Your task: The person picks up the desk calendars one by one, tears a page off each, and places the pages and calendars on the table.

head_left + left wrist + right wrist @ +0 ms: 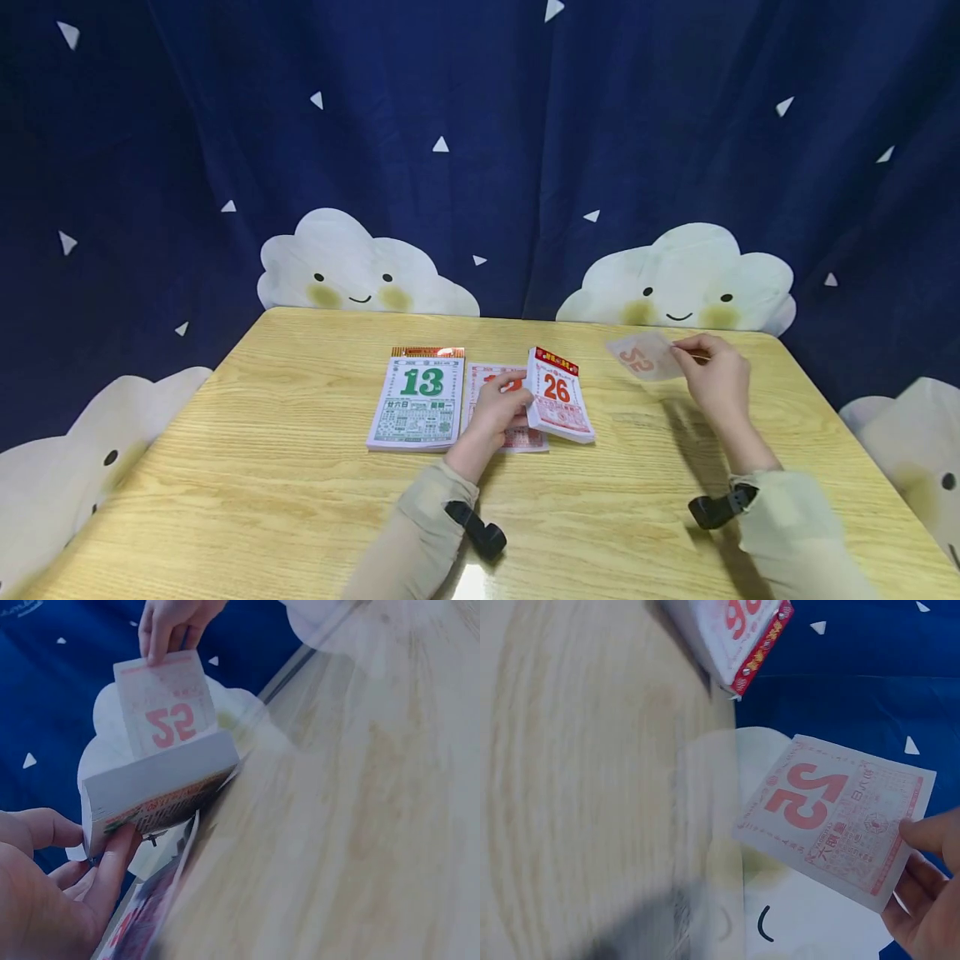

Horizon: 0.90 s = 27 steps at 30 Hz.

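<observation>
My left hand (501, 410) grips the left edge of a small, thick tear-off calendar (558, 393), holding it tilted. Its top page reads 26 in red under a red and gold header strip. In the left wrist view the fingers are around the side of the page block (161, 776). Off to the right, my right hand (716, 379) pinches a loose thin calendar page (641, 357) by one edge. The right wrist view shows a mirrored red 25 through the page (832, 817), apart from the calendar.
A tear-off calendar showing a green 13 (420, 400) lies on the wooden table (262, 467) at left. Beside it, partly covered by my left hand, lies another calendar with red print (536, 442). Behind the table hangs a dark blue curtain (510, 100) with white clouds and triangles.
</observation>
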Motion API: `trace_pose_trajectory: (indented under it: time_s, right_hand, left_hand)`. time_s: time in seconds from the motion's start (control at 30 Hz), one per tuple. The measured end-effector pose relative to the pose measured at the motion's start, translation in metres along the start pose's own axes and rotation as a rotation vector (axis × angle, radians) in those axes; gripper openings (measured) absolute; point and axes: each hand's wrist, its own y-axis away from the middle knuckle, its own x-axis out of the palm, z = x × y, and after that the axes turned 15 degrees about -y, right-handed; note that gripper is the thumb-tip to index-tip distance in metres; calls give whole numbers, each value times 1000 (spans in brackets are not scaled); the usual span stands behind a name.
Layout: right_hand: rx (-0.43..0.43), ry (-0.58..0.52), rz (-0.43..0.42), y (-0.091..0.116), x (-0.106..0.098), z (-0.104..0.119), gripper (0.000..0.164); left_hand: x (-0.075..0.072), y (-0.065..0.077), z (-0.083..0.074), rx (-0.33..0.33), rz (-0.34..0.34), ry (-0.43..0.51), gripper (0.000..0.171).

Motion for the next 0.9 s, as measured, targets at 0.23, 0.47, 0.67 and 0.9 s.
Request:
trace_pose_trajectory:
  time_s: [0.23, 0.47, 0.67, 0.9]
  right_hand:
    - [-137, 50, 72, 9, 3, -7, 9]
    - [-113, 97, 214, 21, -1, -9, 7]
    - [-63, 129, 362, 30, -4, -10, 6]
    - [-49, 190, 525, 35, -2, -17, 4]
  left_hand:
    - [7, -1, 4, -35, 9, -45, 50]
    - [12, -2, 5, -23, 20, -122, 49]
    - [16, -4, 3, 14, -32, -245, 47]
    - [23, -2, -1, 97, -121, -545, 42]
